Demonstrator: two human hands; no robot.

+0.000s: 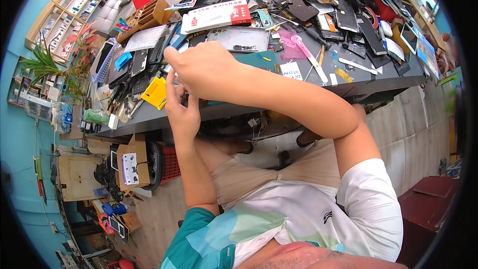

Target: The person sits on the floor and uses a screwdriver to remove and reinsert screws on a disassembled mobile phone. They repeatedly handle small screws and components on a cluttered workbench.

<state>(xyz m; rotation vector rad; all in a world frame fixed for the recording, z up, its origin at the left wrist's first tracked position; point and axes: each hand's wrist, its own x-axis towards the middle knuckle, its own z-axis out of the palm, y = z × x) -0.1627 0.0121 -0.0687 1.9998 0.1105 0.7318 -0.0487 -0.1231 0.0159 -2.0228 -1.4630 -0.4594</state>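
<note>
Over the near edge of the grey workbench (348, 87), my two hands meet. My right hand (206, 69) is curled into a fist, its back turned up and its thumb pointing left. Just below it, my left hand (181, 112) has its fingers raised and bent against the right one. Whatever lies between the fingers is mostly covered by the right hand and too small to name. To the left of them lies a yellow plastic piece (155, 93). Beyond the right wrist are a silver phone housing (239, 41) and a teal mat (261, 61).
A white and red box (216, 17), a wooden organizer (149, 14) and a glue-like tube (181, 4) stand at the back. Right of my arm lie a pink-handled tool (308, 57), a handwritten note (291, 71) and several phones (347, 16). Below are a red basket (170, 163) and a cardboard box (134, 147).
</note>
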